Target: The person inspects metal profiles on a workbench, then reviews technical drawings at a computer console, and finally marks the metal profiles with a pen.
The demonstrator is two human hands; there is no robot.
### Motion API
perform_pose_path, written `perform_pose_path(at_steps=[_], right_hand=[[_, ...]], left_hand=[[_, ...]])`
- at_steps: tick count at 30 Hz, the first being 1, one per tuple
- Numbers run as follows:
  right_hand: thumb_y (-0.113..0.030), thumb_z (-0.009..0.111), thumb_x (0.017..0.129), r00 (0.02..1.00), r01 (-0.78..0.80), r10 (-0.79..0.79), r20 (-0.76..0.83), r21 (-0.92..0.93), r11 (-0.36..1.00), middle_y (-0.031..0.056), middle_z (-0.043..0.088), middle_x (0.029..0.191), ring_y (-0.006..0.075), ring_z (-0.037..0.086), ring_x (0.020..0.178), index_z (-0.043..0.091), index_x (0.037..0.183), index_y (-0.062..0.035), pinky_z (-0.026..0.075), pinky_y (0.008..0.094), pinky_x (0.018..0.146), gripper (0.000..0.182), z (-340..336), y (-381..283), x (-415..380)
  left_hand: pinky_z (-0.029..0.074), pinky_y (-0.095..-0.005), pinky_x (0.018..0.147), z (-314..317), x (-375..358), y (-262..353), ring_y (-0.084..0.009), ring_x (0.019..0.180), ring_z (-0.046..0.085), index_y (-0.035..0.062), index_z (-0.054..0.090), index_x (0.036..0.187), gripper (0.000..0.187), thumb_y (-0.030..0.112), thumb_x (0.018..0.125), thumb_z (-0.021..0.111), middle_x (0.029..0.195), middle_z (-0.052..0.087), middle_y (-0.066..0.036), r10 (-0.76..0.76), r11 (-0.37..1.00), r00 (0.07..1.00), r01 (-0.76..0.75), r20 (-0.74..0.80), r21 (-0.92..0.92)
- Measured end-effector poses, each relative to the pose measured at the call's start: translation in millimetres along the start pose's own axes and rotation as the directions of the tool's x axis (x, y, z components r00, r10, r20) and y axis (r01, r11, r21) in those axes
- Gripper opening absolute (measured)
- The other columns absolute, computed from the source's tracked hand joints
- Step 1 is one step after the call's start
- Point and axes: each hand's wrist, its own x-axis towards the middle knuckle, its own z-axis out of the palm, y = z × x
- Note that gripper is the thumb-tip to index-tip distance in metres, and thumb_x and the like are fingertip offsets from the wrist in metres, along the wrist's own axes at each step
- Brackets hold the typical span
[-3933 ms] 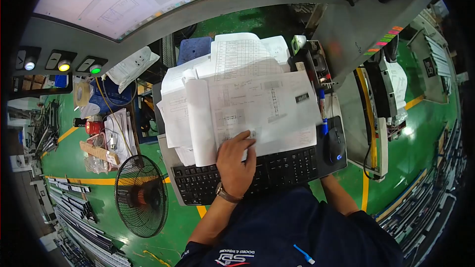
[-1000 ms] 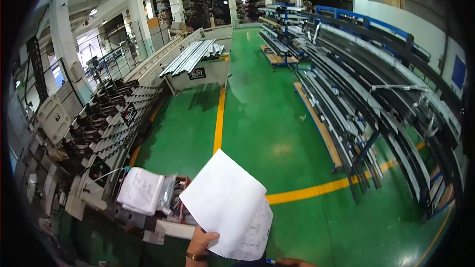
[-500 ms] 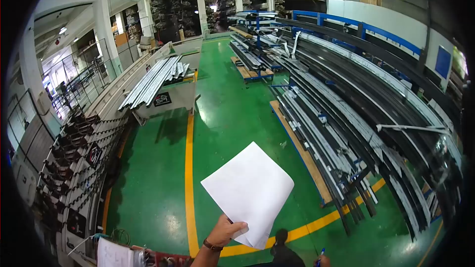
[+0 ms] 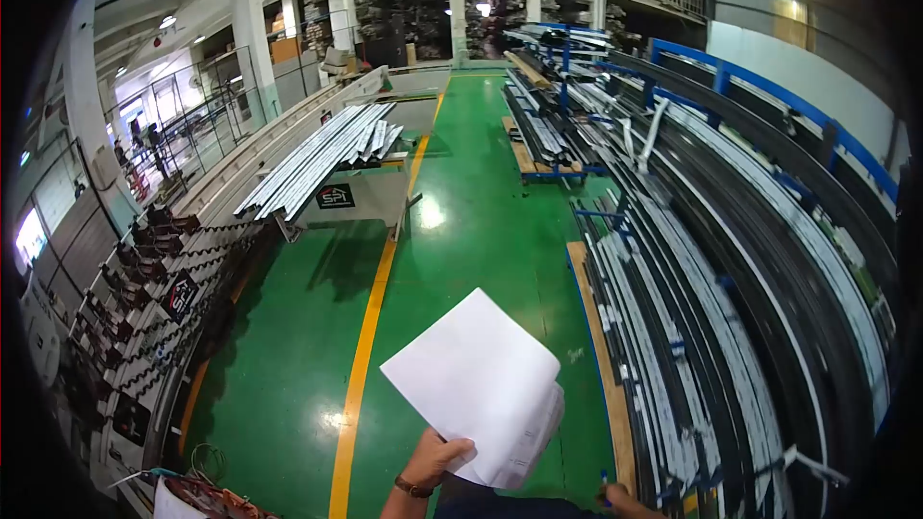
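Note:
My left hand (image 4: 431, 459), with a brown-strapped watch (image 4: 413, 487) on the wrist, is closed on the lower corner of some white paper sheets (image 4: 476, 380). The thumb lies on top of the paper, and the right edge curls over, showing faint print on a sheet beneath. At the bottom edge of the view, my right hand (image 4: 620, 500) is closed around a blue pen (image 4: 604, 477); part of this hand is cut off by the frame.
Long metal profiles (image 4: 663, 327) lie on blue-framed racks along the right. More profiles (image 4: 322, 156) rest on a machine bed at the left. A yellow line (image 4: 370, 327) runs along the green floor (image 4: 461, 250). Stocked shelves (image 4: 399, 19) stand at the back.
My view has swung left, so the racks and machine sit further right. The paper has tipped and curled, exposing print underneath. Both hands still grip the same things.

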Motion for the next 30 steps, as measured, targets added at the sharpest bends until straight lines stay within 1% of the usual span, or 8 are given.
perform_pose_path(at_steps=[2,7,10,14,17,21,28,30], right_hand=[[-0.019,0.053,0.103,0.979,0.206,-0.193,-0.073,0.284,0.936,0.0150,0.066,0.073,0.0283,0.064,0.055,0.063,0.103,-0.0044,0.051,0.0438,0.046,0.017,-7,-117,31],[-0.019,0.052,0.104,0.910,0.396,-0.409,-0.068,0.436,0.808,0.0145,0.068,0.076,0.0252,0.063,0.056,0.056,0.112,-0.0054,0.053,0.0403,0.052,0.017,17,-376,86],[-0.018,0.055,0.101,0.927,0.304,-0.375,0.023,0.540,0.785,0.0130,0.065,0.074,0.0256,0.064,0.055,0.056,0.103,-0.0060,0.053,0.0433,0.048,0.012,45,-466,109],[-0.020,0.062,0.099,0.920,0.357,-0.390,0.027,0.349,0.866,0.0175,0.072,0.092,0.0283,0.069,0.068,0.062,0.113,-0.0026,0.054,0.0482,0.059,0.023,62,-543,113],[-0.022,0.065,0.097,0.996,0.033,-0.067,0.051,0.496,0.868,0.0205,0.071,0.105,0.0305,0.071,0.082,0.063,0.124,-0.0017,0.056,0.0499,0.069,0.034,64,-580,146],[-0.022,0.065,0.097,0.997,-0.070,0.050,0.056,0.450,0.890,0.0201,0.072,0.103,0.0301,0.071,0.081,0.064,0.120,-0.0001,0.056,0.0481,0.068,0.032,66,-672,183],[-0.021,0.065,0.097,0.996,-0.031,0.006,0.092,0.266,0.963,0.0194,0.072,0.099,0.0294,0.072,0.080,0.065,0.114,0.0027,0.057,0.0450,0.066,0.029,69,-938,286],[-0.021,0.064,0.096,0.992,0.057,-0.077,0.098,0.198,0.979,0.0192,0.072,0.098,0.0292,0.072,0.080,0.065,0.112,0.0035,0.057,0.0442,0.065,0.029,67,-1052,323]], left_hand=[[0.057,-0.0322,0.083,-5,69,-1,-0.0177,0.097,0.067,-0.0043,0.058,0.130,0.052,0.003,0.082,0.076,0.116,0.068,-0.010,0.039,0.998,0.998,-0.041,-0.051,-0.043],[0.056,-0.0340,0.086,-20,253,19,-0.0205,0.097,0.067,-0.0079,0.057,0.131,0.055,0.001,0.080,0.074,0.116,0.068,-0.010,-0.005,0.999,0.990,0.000,-0.138,-0.037],[0.056,-0.0335,0.085,-31,373,66,-0.0204,0.095,0.068,-0.0093,0.058,0.129,0.051,0.001,0.081,0.073,0.114,0.069,-0.011,0.030,1.000,0.996,-0.029,-0.079,0.010],[0.057,-0.0332,0.083,-23,535,147,-0.0193,0.094,0.068,-0.0067,0.059,0.129,0.052,-0.001,0.079,0.071,0.115,0.069,-0.011,0.040,0.999,0.999,-0.039,-0.015,0.011],[0.055,-0.0337,0.088,-16,646,187,-0.0200,0.100,0.067,-0.0066,0.057,0.132,0.053,0.001,0.081,0.071,0.118,0.068,-0.011,0.043,0.991,0.997,-0.051,0.069,0.123],[0.054,-0.0346,0.093,-7,791,207,-0.0200,0.106,0.066,-0.0057,0.057,0.133,0.053,0.001,0.082,0.070,0.120,0.067,-0.010,0.090,0.989,0.992,-0.099,0.087,0.108],[0.056,-0.0348,0.087,-10,1027,203,-0.0214,0.099,0.067,-0.0081,0.055,0.134,0.057,-0.001,0.078,0.068,0.117,0.067,-0.010,-0.033,0.996,0.980,0.017,-0.196,-0.087],[0.056,-0.0348,0.086,2,1084,231,-0.0218,0.099,0.067,-0.0098,0.055,0.132,0.056,-0.002,0.078,0.068,0.116,0.067,-0.012,0.098,0.988,0.965,-0.123,-0.244,-0.090]])
